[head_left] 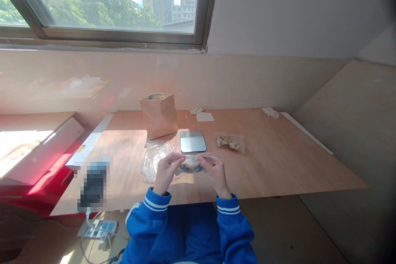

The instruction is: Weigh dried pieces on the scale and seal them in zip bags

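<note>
Between my two hands hangs a small clear zip bag (pixel 192 166) with dark pieces in its lower part; what they are I cannot make out. My left hand (pixel 167 169) pinches the bag's top edge at its left corner. At the right corner my right hand (pixel 215 169) pinches the same edge. Just beyond the bag lies a flat kitchen scale (pixel 192 141) with a silver top. Right of the scale rests another clear zip bag (pixel 229 142) holding pale tan chunks. Crumpled clear plastic bags (pixel 151 161) lie beside my left hand.
An upright brown paper bag (pixel 159 115), its top open, stands behind the plastic. White paper (pixel 205 116) and crumpled tissue (pixel 270 112) lie along the table's back edge. A pixelated dark object (pixel 94 183) sits front left, above a power strip (pixel 103 229) with cables.
</note>
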Motion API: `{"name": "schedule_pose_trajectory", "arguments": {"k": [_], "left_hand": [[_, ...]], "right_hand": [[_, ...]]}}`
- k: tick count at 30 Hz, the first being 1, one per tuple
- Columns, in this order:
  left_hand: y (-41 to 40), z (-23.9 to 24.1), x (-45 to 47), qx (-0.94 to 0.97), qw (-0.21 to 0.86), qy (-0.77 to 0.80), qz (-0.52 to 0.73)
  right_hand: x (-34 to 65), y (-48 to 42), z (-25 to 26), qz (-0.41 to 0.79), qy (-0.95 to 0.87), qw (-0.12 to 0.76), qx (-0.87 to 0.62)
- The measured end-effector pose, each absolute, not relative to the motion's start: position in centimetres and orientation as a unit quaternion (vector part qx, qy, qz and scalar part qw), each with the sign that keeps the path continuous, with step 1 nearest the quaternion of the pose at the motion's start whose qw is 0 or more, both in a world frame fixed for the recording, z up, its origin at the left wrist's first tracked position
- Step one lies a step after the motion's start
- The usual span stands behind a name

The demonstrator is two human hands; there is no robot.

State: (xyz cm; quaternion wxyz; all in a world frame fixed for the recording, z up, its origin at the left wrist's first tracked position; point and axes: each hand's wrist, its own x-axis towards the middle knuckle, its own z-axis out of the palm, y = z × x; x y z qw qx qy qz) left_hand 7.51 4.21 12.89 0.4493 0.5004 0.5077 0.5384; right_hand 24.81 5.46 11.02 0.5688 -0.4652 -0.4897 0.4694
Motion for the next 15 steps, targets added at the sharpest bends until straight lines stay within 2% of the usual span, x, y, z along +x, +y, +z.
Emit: {"name": "schedule_pose_trajectory", "arguments": {"k": [5,15], "left_hand": [[4.33,13.28,8.01,0.495,0.406,0.541,0.545],[4.4,13.1,7.87,0.483,0.453,0.501,0.558]], "right_hand": [[24.65,5.4,10.46,0.487,-0.453,0.578,-0.472],[23.85,5.27,10.77,0.545,-0.463,0.546,-0.435]]}}
